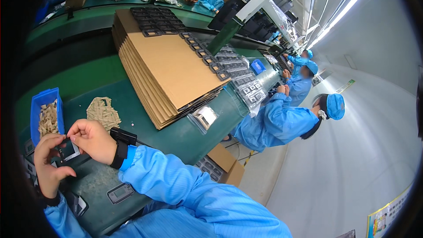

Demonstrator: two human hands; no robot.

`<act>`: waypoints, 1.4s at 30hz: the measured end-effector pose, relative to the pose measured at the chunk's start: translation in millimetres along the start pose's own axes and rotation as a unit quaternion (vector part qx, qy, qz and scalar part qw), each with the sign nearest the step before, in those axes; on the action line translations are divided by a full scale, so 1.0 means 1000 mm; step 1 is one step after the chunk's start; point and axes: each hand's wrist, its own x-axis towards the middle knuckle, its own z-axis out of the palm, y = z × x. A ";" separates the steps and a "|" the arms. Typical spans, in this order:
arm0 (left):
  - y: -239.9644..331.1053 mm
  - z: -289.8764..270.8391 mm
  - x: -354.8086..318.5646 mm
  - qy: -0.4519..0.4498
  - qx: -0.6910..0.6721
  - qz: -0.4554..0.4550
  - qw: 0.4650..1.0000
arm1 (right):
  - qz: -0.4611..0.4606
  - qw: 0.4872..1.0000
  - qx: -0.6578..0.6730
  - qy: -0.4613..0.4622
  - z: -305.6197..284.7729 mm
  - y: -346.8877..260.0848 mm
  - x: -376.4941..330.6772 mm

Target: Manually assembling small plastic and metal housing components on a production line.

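At the lower left of the head view, my two hands come together over the green bench. My left hand curls its fingers at the edge of a small black frame with a pale panel, its thumb held away. Above the frame's top edge, my right hand pinches thumb and forefinger together, touching my left fingertips; what sits in the pinch is too small to tell. A grey casing with a rectangular window lies on the bench below my right wrist. More dark casings lie partly hidden beside my left wrist.
A blue bin of tan pieces stands beyond my hands, next to a pile of tan strips. A tall cardboard stack bears black frames. A clear bag lies near it. Co-workers in blue sit along the benches.
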 end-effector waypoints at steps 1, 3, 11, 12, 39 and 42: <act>0.014 0.003 0.006 0.005 -0.015 0.018 1.000 | 0.009 1.000 0.016 0.005 -0.002 -0.001 0.000; 0.020 0.004 0.008 0.011 -0.028 0.035 0.999 | 0.017 0.999 0.033 0.009 -0.004 -0.003 0.000; -0.007 0.002 -0.001 0.056 -0.038 0.032 0.997 | 0.032 0.998 0.057 -0.010 0.003 -0.012 -0.004; -0.008 0.003 -0.001 0.056 -0.038 0.031 0.997 | 0.033 0.998 0.057 -0.010 0.002 -0.012 -0.004; 0.153 0.020 -0.077 -0.109 0.221 -0.047 0.968 | -0.168 0.839 -0.517 -0.005 -0.026 -0.091 -0.126; 0.132 0.044 -0.096 -0.066 0.208 -0.069 0.974 | -0.128 0.836 -0.529 -0.070 -0.027 -0.075 -0.129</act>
